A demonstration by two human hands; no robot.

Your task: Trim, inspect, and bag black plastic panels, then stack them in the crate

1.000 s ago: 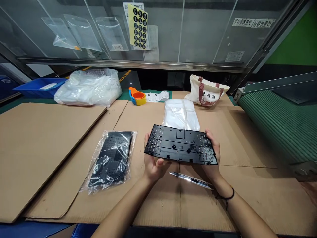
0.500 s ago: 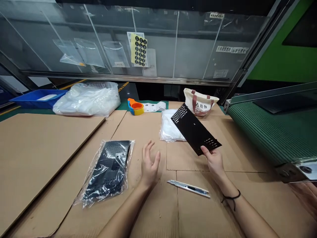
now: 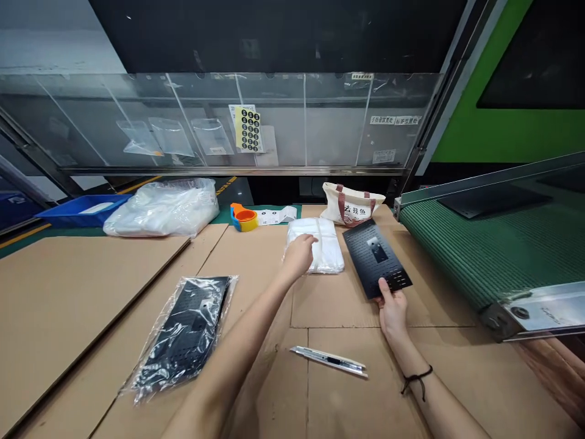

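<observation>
With thumb on top and fingers beneath, my right hand (image 3: 393, 311) grips the near end of a black perforated panel (image 3: 369, 259), a thin plate with rows of slots and a small glossy patch. Over a stack of clear plastic bags (image 3: 328, 247) reaches my left hand (image 3: 299, 256), its fingers bent but not closed on anything visible; whether they touch the bags I cannot tell. At the left lies another black perforated panel (image 3: 187, 332) inside a clear bag. A utility knife (image 3: 329, 361) rests on the cardboard between my forearms.
Cardboard sheets (image 3: 82, 292) cover the table. To the right runs a green conveyor belt (image 3: 493, 244) with dark plates on it. Along the back are a blue tray (image 3: 59, 211), a bulky plastic bundle (image 3: 159, 210), an orange tape dispenser (image 3: 244, 218) and a cloth bag (image 3: 351, 204).
My left hand has moved forward and right onto the stack of bags. The panel in my right hand has turned, showing its slotted face. The view has tilted up.
</observation>
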